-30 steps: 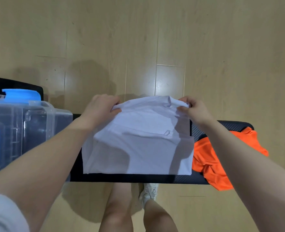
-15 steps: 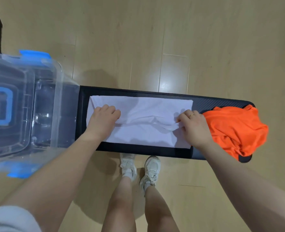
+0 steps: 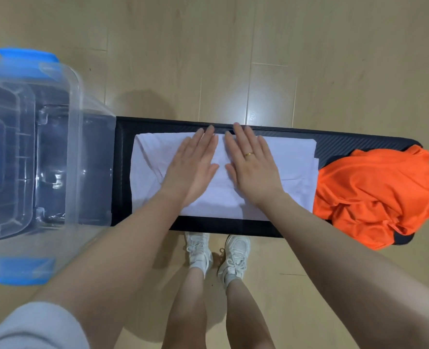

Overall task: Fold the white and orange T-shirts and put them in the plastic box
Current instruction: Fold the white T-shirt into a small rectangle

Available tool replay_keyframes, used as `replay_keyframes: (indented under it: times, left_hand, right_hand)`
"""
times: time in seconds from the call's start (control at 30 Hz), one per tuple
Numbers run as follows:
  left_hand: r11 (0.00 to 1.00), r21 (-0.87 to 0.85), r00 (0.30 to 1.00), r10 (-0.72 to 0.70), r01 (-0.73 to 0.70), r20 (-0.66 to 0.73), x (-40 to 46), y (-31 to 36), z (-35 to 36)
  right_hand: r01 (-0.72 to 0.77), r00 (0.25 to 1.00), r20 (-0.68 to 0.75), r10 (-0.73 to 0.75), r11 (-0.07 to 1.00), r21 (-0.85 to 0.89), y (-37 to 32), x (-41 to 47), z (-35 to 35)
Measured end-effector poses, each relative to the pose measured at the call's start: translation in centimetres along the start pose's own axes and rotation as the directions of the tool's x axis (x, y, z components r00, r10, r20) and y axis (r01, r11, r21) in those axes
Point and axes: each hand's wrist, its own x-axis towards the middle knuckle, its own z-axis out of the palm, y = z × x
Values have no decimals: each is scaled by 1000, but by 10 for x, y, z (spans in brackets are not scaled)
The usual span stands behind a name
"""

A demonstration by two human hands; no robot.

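Lying flat on the long black padded bench (image 3: 334, 143), the folded white T-shirt (image 3: 294, 162) sits beneath the left hand (image 3: 192, 167) and right hand (image 3: 252, 167), both spread open, palms down, side by side.

Bench top largely occupied; open floor on the far and near sides.

The black bench (image 3: 346, 143) is covered mid-length by the white T-shirt (image 3: 291, 167), on which the left hand (image 3: 192, 163) and right hand (image 3: 252, 163) are pressed flat. At 3 o'clock passage is blocked by the crumpled orange T-shirt (image 3: 377, 195); at 9 o'clock by the plastic box (image 3: 75, 137). A bare strip is left at 1 o'clock.
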Motion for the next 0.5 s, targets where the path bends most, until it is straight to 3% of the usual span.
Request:
replay_keyframes:
  times: [0.13, 0.23, 0.5]
  left_hand:
    - [992, 118, 998, -30, 36, -52, 5, -20, 17]
    - [994, 73, 996, -80, 82, -24, 2, -41, 15]
    - [991, 82, 994, -107, 105, 10, 0, -41, 8]
  right_hand:
    - [-69, 996, 59, 74, 994, -82, 6, 3, 18]
    - [-175, 982, 61, 179, 982, -66, 21, -7, 14]
    - [-491, 862, 127, 491, 871, -35, 69, -42, -5]
